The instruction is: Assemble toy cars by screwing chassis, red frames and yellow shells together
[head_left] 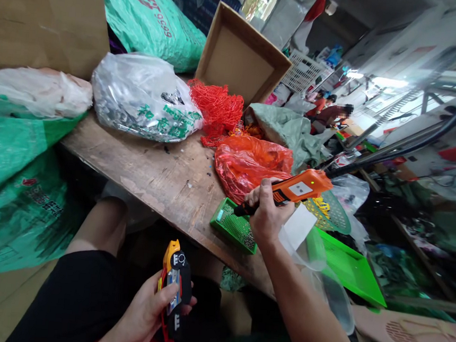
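My left hand (147,310) is closed around a small black, yellow and red plastic toy part (175,283), held low over my lap. My right hand (266,217) grips an orange electric screwdriver (296,190) with a black tip. The tip points down-left over a small green perforated tray (233,224) at the near edge of the wooden table (152,172). A white paper slip (298,227) lies just right of that hand.
On the table lie a clear printed bag (144,97), red netting (216,109), a red plastic bag (248,162) and an open cardboard box (242,55). Green sacks (8,173) crowd the left. A bright green tray (347,266) sits right. People sit far back.
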The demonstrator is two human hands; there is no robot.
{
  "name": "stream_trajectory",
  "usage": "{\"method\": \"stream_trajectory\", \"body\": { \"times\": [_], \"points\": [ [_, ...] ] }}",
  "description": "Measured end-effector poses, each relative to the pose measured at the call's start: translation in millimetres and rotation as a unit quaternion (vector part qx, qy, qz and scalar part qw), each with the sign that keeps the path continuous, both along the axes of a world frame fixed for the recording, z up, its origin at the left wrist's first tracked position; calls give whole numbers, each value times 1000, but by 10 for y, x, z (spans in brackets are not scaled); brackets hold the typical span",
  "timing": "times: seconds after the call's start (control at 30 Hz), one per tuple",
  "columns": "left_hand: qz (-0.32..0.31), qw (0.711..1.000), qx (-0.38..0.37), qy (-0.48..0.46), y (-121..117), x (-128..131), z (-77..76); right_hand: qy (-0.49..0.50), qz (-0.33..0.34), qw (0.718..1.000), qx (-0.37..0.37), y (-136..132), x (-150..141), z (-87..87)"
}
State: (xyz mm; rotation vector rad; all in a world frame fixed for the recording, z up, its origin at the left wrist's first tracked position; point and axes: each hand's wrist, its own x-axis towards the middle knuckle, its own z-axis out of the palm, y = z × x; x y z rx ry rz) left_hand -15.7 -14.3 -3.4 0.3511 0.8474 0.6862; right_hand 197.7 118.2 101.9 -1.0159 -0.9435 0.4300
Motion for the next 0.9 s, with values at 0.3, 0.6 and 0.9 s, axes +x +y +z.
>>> {"method": "stream_trajectory", "body": {
  "times": [0.3, 0.6, 0.9],
  "points": [
    [-32, 999, 15, -29, 34, -7, -45, 8, 24, 1000, -13, -414, -259, 377],
    [-16, 998, 16, -55, 26, 14, -66, 55, 191, 976, -93, -1167, -821, 411],
    [-2, 997, 44, -69, 27, 22, -23, 64, 257, 960, -87, -1243, -965, 158]
  ]
}}
